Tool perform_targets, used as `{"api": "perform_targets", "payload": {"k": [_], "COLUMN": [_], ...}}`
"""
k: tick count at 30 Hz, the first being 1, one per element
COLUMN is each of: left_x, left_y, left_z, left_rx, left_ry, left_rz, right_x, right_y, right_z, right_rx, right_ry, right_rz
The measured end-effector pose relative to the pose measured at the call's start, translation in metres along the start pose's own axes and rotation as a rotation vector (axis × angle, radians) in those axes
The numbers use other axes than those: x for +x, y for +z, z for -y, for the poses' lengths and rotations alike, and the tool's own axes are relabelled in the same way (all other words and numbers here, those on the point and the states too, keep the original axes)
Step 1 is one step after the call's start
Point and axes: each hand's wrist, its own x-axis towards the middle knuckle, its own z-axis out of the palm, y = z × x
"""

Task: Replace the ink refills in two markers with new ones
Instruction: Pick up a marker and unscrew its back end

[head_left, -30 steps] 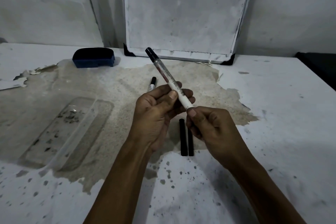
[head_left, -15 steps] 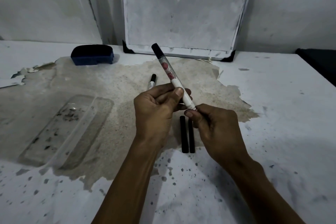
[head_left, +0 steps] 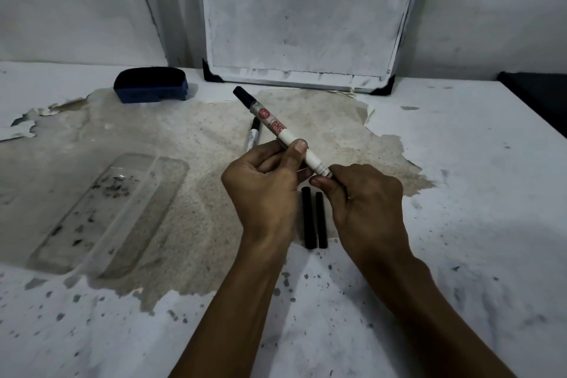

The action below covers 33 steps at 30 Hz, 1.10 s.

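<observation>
A white marker (head_left: 276, 126) with a black cap and red print points up and to the left above the table. My left hand (head_left: 264, 187) grips its barrel between thumb and fingers. My right hand (head_left: 365, 202) pinches the marker's rear end, where a threaded neck shows; what its fingers hold is hidden. Two black ink refills (head_left: 313, 218) lie side by side on the table between my wrists. A second marker (head_left: 253, 136) lies on the table behind my left hand, partly hidden.
A clear plastic tray (head_left: 101, 218) lies at the left. A blue board eraser (head_left: 151, 85) sits at the back left. A whiteboard (head_left: 302, 15) leans on the wall. The table's white coating is peeled and ink-spotted.
The marker has turned about its axis, so its red print now faces me. My right hand's pinch has shifted on the rear end, where a threaded neck now shows.
</observation>
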Motion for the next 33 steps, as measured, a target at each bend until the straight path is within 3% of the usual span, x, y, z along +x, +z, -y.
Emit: {"api": "perform_targets", "payload": {"k": [9,19,21,23,29,33], "left_x": [-0.004,-0.004,-0.002,0.000,0.002,0.003], "left_y": [0.002,0.001,0.000,-0.002,-0.003,-0.003], "left_z": [-0.007,-0.011,-0.012,-0.013,-0.016,-0.015], "left_rx": [-0.060,-0.189,-0.184,-0.167,-0.115,-0.086], "left_ry": [-0.131,-0.231,-0.231,-0.209,-0.118,-0.076], "left_rz": [-0.073,-0.149,-0.138,-0.102,0.050,0.059], "right_x": [-0.003,-0.001,0.000,0.003,0.013,0.013], "right_y": [0.002,0.007,0.005,0.000,-0.012,-0.010], "right_z": [0.005,0.004,0.004,0.006,0.004,0.004], "right_rx": [-0.064,-0.023,0.048,0.209,0.806,0.855], "right_ry": [-0.023,-0.123,-0.101,0.045,0.424,0.423], "right_rz": [-0.083,-0.292,-0.261,-0.178,0.207,0.227]}}
